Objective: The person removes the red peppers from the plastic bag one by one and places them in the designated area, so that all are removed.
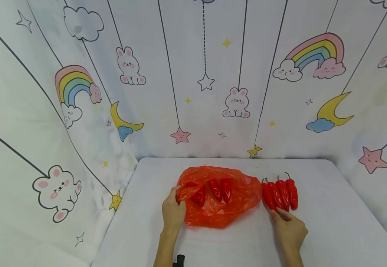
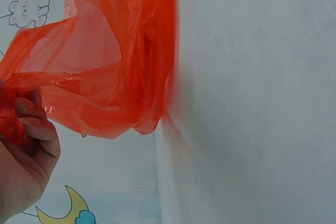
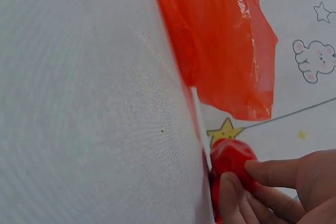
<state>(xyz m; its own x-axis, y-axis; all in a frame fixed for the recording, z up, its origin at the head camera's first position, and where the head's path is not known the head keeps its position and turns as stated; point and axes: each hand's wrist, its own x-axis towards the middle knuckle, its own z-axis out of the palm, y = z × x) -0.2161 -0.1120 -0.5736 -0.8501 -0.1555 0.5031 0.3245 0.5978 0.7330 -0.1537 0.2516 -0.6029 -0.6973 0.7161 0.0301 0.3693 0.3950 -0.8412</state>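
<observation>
My left hand (image 1: 174, 211) clutches the limp plastic bag's (image 1: 236, 202) left edge; my right hand's (image 1: 291, 228) fingers, barely parted, pinch a red pepper (image 3: 231, 156) right of it. I'd expect it light, firm, slippery: hold mid-body, sparing the stem.

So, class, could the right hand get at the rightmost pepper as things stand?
Probably yes: nothing covers the rightmost pepper and the right hand is close, though it pinches another pepper.
</observation>
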